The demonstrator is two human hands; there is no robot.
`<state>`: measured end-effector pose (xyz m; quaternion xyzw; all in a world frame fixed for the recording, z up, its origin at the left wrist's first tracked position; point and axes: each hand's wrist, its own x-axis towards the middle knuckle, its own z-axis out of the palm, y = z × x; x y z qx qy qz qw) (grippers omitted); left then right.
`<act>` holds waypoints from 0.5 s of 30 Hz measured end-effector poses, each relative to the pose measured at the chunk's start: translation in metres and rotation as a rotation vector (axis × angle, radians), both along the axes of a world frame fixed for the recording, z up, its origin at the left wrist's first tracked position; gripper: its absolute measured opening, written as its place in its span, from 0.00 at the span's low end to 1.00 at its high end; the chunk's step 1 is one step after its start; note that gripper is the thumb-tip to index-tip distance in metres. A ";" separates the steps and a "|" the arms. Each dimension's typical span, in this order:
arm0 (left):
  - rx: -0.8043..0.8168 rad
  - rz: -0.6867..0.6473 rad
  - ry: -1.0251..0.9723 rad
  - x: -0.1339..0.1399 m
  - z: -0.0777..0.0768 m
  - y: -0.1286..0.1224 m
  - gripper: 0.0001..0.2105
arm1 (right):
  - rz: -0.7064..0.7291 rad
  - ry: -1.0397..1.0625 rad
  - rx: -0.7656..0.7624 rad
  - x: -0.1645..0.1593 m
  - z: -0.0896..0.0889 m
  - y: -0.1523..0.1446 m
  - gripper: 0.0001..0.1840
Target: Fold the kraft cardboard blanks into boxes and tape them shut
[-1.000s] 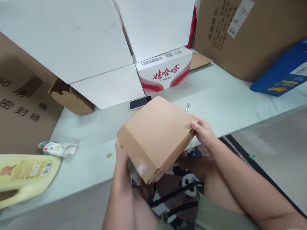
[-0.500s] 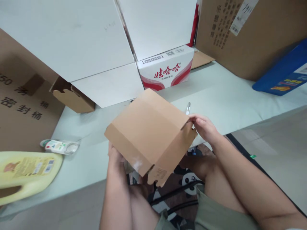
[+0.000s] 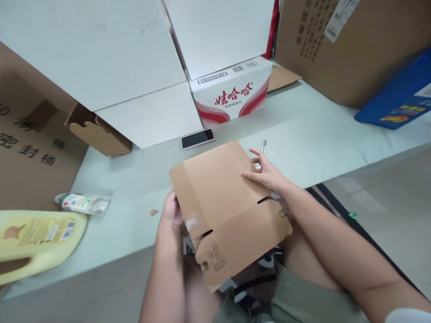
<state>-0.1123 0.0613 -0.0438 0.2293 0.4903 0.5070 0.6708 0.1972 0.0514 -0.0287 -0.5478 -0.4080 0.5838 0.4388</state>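
Note:
A brown cardboard box (image 3: 229, 188), partly unfolded, is held tilted above my lap at the table's front edge. Its slotted side flap (image 3: 251, 237) hangs down toward me. My left hand (image 3: 172, 210) grips the box's left edge, with fingertips hidden behind the cardboard. At the right edge is my right hand (image 3: 266, 174): its thumb lies on the cardboard and its index finger stretches past the edge. Just beyond that hand lies a slim grey-and-white object (image 3: 263, 146), partly covered by the fingers; its kind is unclear.
Behind the box a phone (image 3: 198, 139) rests on the pale table cover. A cardboard scrap (image 3: 154, 212), a plastic bottle (image 3: 82, 203) and a yellow jug (image 3: 43, 237) are leftward. White cartons (image 3: 232, 96) stand at the back, a blue container (image 3: 397, 98) at right.
The box has turned and tipped, and its slotted flap now opens out toward me. My right hand has shifted left along its edge. The phone and the scrap have come into view.

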 end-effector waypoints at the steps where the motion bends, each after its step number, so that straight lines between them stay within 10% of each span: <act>1: -0.022 -0.004 -0.015 0.001 0.002 -0.001 0.13 | -0.012 0.025 -0.017 -0.004 0.000 0.000 0.50; 10: 0.047 0.150 0.002 0.005 0.009 0.003 0.17 | -0.120 0.343 -0.038 0.008 0.009 0.007 0.22; 15: 0.111 0.389 -0.086 0.001 0.002 0.016 0.07 | 0.137 0.420 0.016 0.002 0.006 -0.001 0.33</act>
